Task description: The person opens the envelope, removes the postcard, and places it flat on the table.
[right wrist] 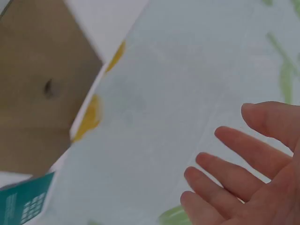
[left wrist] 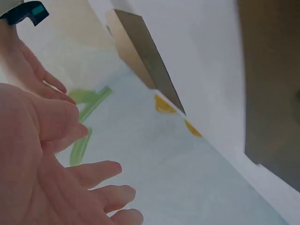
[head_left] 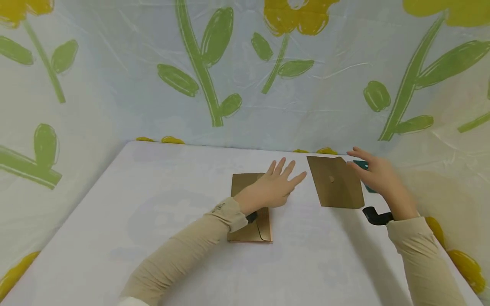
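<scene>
My left hand (head_left: 269, 189), fingers spread, is over a stack of brown paper envelopes (head_left: 245, 234) in the head view. It covers part of the stack, and whether it touches is unclear. A curved flap line shows on the top envelope. To the right lies another flat brown paper piece (head_left: 337, 187), apparently an envelope, with a small mark near its middle. By its right edge my right hand (head_left: 377, 176) is raised with fingers extended, holding nothing. Partly behind that hand is a teal card (right wrist: 26, 201) with a pale grid printed on it.
A white-covered table (head_left: 172, 212) carries these things. Behind it hangs a pale cloth backdrop (head_left: 134, 85) with green leaves and yellow flowers, which also closes in both sides. A black strap piece (head_left: 377, 216) juts from the right wrist.
</scene>
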Available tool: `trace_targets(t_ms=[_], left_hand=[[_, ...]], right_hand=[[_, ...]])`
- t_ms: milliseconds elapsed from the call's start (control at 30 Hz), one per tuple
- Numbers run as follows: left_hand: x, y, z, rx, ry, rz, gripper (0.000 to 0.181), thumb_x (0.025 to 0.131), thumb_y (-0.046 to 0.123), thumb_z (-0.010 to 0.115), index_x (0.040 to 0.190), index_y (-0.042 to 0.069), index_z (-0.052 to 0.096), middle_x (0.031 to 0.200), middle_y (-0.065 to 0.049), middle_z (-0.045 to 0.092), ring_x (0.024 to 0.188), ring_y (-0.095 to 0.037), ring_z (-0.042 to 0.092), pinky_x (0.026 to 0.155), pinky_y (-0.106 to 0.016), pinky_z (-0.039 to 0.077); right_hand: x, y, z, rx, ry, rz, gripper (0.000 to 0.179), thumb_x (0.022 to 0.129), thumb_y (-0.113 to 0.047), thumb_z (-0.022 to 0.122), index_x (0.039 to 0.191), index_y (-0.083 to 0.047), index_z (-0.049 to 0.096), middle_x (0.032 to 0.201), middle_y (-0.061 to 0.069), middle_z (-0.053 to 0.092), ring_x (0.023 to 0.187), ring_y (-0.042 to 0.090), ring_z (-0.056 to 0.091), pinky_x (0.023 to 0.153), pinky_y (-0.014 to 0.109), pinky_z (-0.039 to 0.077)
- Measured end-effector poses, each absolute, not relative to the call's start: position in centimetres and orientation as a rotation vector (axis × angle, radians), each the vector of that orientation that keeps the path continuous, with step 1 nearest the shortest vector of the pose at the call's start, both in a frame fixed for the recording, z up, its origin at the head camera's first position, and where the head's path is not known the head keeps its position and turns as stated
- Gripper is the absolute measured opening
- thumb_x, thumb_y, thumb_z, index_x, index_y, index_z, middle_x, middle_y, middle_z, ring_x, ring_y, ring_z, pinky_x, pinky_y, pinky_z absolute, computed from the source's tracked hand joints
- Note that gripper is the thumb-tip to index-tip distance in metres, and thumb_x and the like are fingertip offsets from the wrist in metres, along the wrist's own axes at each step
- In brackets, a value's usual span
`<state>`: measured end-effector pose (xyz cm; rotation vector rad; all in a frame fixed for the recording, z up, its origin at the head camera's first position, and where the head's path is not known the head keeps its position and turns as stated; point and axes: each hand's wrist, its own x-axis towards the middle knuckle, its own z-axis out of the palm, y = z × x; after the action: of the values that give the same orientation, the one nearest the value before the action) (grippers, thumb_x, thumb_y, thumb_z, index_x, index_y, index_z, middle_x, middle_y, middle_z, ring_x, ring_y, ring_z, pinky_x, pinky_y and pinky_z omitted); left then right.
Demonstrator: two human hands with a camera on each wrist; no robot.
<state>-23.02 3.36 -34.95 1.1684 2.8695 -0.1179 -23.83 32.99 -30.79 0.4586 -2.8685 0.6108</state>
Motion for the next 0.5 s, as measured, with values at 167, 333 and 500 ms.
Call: trace_targets(t_ms=[167, 333, 500], left_hand=[[-22.1, -1.6, -34.8, 1.163, 2.912, -0.071, 0.057, 0.109, 0.024, 0.030, 0.161, 0.022, 0.008, 0.164, -0.021, 0.007, 0.149, -0.042, -0.001, 0.119, -0.054, 0.008], [-21.1, -6.1, -35.1, 1.179, 2.994, -0.031, 0.056, 0.108, 0.023, 0.035, 0.160, 0.015, 0.017, 0.160, -0.027, 0.015, 0.148, -0.046, 0.006, 0.117, -0.058, 0.011], [-20.4, -9.2, -35.4, 1.116, 3.034, 0.086, 0.058, 0.109, 0.036, 0.037, 0.158, 0.010, 0.023, 0.158, -0.030, 0.019, 0.148, -0.047, 0.008, 0.116, -0.061, 0.009]], right_hand=[[-22.4, 29.0, -30.0, 0.611, -2.705, 0.659, 0.042, 0.100, -0.020, 0.061, 0.132, 0.006, 0.058, 0.139, 0.028, 0.052, 0.114, 0.049, 0.056, 0.089, 0.059, 0.045], [-21.4, 25.0, -29.7, 0.704, -2.614, 0.697, 0.038, 0.097, -0.012, 0.064, 0.131, 0.006, 0.059, 0.131, 0.026, 0.060, 0.119, 0.044, 0.056, 0.097, 0.061, 0.041], [-20.5, 21.5, -30.1, 0.777, -2.557, 0.675, 0.041, 0.095, -0.009, 0.065, 0.134, 0.004, 0.058, 0.134, 0.025, 0.058, 0.120, 0.044, 0.056, 0.096, 0.058, 0.044]])
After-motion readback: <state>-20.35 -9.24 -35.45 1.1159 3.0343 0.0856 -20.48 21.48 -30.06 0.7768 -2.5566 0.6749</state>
